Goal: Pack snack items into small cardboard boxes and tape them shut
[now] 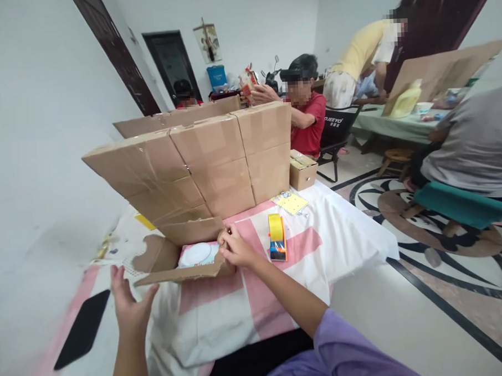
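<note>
An open cardboard box (188,275) lies in front of me on the table, its flaps spread outward. Inside it rests a pink and pale blue item with a white oval (195,254); its kind is unclear. My right hand (236,247) is closed on the box's right flap, fingers curled over the cardboard. To the left of the box, my left hand (131,301) is raised with fingers and thumb apart, holding nothing, close to the near flap. A tape dispenser (277,237) with a yellow roll stands right of my right hand.
A wall of taped cardboard boxes (216,156) rises behind the open box. A black phone-like slab (83,328) lies at left. A yellow sheet (291,203) and a small carton (303,169) are at the far right. Beyond, a person in red (312,119) holds a packet.
</note>
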The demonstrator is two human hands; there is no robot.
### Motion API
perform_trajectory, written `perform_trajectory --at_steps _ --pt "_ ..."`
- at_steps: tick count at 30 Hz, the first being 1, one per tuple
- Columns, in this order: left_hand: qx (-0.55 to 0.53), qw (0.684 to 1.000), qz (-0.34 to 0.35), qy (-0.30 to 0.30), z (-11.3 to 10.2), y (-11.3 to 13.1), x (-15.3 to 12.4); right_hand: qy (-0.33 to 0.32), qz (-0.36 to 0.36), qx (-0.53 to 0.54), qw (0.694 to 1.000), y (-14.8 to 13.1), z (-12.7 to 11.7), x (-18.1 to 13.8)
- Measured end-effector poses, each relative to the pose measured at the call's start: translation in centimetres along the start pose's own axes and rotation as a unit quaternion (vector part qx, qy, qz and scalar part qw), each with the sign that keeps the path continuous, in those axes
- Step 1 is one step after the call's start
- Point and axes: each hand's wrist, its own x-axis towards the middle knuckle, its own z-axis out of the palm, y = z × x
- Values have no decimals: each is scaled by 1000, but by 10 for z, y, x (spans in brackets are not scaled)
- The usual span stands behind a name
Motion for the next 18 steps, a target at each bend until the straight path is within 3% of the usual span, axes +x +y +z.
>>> perform_trajectory --at_steps 2,4,6,11,15,18 --pt "-54 998 -41 -5 8 6 6 1 12 -17 1000 -6 -5 0" --pt "-121 987 -97 -47 18 13 10 3 15 -26 1000 -10 -12 -2" --pt "-150 981 -108 -62 30 22 10 14 17 -26 999 -12 -20 -4" --pt "-62 996 -31 -49 46 41 -13 45 32 -3 998 -11 -36 -7" --pt "-5 998 -54 -45 45 49 -32 79 49 29 995 -10 -35 -9" --pt "20 998 -53 -28 48 51 -33 103 58 118 986 -14 -29 -13"
